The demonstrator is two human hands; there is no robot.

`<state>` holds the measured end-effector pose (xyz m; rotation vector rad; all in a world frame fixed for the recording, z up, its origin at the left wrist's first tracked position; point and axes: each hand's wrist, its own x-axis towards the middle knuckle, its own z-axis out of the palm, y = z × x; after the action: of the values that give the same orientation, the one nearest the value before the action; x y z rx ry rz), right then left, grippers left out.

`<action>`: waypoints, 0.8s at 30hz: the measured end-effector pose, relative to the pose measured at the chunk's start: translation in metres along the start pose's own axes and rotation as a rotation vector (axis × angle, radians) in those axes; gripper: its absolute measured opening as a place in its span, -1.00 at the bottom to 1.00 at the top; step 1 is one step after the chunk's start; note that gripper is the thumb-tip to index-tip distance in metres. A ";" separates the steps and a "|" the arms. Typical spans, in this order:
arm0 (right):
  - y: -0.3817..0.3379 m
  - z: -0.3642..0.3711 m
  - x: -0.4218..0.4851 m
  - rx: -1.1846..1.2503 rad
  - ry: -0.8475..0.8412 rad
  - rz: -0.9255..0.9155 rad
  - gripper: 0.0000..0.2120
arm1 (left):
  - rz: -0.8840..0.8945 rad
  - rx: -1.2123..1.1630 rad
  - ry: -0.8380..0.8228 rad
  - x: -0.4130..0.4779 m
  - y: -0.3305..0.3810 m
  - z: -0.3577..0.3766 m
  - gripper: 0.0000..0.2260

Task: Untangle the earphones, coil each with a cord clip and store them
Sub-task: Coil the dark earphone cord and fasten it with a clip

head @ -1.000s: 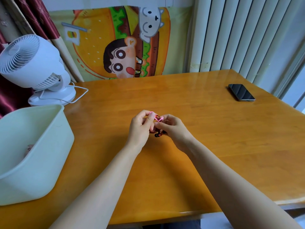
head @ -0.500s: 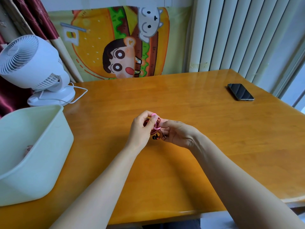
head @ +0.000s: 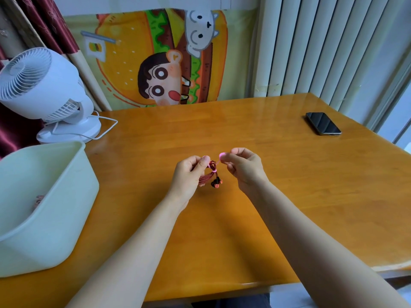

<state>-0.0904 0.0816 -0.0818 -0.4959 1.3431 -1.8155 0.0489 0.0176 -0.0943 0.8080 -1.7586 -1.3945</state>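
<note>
**One set of earphones (head: 208,180) coiled, clip going on, not stored yet**

We see the red braided earphones bunched in a coil over the middle of the counter (head: 289,196), buds hanging at the bottom. A pink cord clip (head: 214,171) loops round the coil's neck. No tangle shows, so we judge untangling and coiling done for this set. The clip looks unfastened, and storing is left. A pale bin (head: 55,230) stands at the counter's left. Something small lies inside it, perhaps a stored set, but it is too hidden for us to tell.

The left hand (head: 189,176) has its fingers curled round the coil, thumb up at the top. The right hand (head: 244,168) pinches the clip's free end between thumb and forefinger, other fingers loosely curled, just right of the coil and slightly higher. Both forearms reach in from the near edge, hands close together.
</note>
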 end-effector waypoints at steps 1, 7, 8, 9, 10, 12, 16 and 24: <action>0.000 0.002 -0.002 -0.038 -0.018 -0.036 -0.73 | -0.001 0.023 0.012 0.000 0.000 0.000 -0.75; -0.008 0.008 -0.010 -0.201 -0.147 -0.149 -0.72 | 0.077 0.134 -0.004 -0.002 0.002 -0.004 -0.72; -0.010 0.008 -0.011 -0.218 -0.148 -0.149 -0.72 | 0.113 0.156 -0.016 -0.002 0.002 -0.005 -0.71; -0.011 0.008 -0.011 -0.230 -0.148 -0.146 -0.71 | 0.148 0.175 -0.026 -0.002 0.001 -0.006 -0.70; -0.011 0.008 -0.012 -0.234 -0.149 -0.146 -0.71 | 0.177 0.196 -0.037 -0.001 0.000 -0.007 -0.69; -0.012 0.006 -0.013 -0.248 -0.161 -0.152 -0.72 | 0.208 0.255 -0.056 0.001 -0.002 -0.009 -0.69; -0.014 0.000 -0.012 -0.281 -0.260 -0.151 -0.76 | 0.185 0.238 -0.091 0.001 0.000 -0.012 -0.69; -0.018 -0.007 -0.012 -0.351 -0.370 -0.138 -0.88 | 0.117 0.201 -0.127 -0.001 -0.003 -0.011 -0.67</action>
<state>-0.0950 0.0971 -0.0662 -1.0784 1.3918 -1.4982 0.0591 0.0124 -0.0955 0.7212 -2.0351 -1.2290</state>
